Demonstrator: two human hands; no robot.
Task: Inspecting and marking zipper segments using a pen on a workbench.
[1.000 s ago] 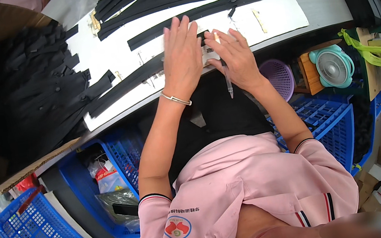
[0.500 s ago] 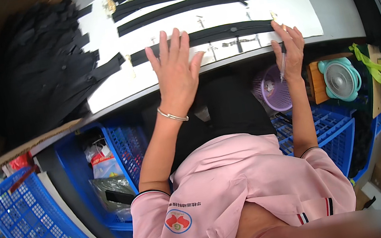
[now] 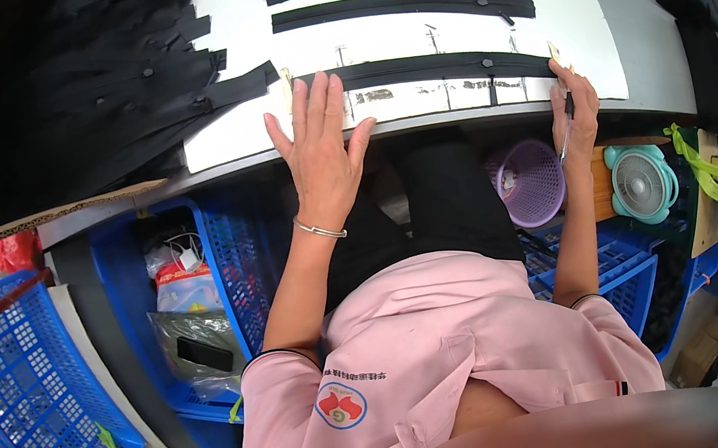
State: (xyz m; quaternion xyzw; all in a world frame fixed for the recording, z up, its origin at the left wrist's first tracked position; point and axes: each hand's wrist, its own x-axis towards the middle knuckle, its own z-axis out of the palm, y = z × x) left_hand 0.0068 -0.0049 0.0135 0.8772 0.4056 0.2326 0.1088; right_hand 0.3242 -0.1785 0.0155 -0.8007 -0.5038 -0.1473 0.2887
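Observation:
A long black fabric strip [image 3: 419, 70] lies across a white marked sheet [image 3: 397, 108] on the table in front of me. My left hand [image 3: 321, 150] rests flat with fingers spread, its fingertips on the strip's left end. At the right end, fingertips of my right hand [image 3: 579, 106] touch the strip near a small tan tab. That same hand holds a slim pen [image 3: 567, 125] with a clear barrel and dark grip, pointing down toward me. A small dark round piece [image 3: 487, 63] sits on the strip, right of its middle.
More black strips [image 3: 398, 4] lie stacked farther back. A cardboard box [image 3: 63, 216] full of black strips stands at left. Below the table edge are blue baskets [image 3: 36, 392], a purple bin [image 3: 531, 186] and a turquoise fan [image 3: 642, 184].
My left hand has slid leftward along the strip to its left end. My right hand stays at the right end with the pen. The whole view has shifted slightly.

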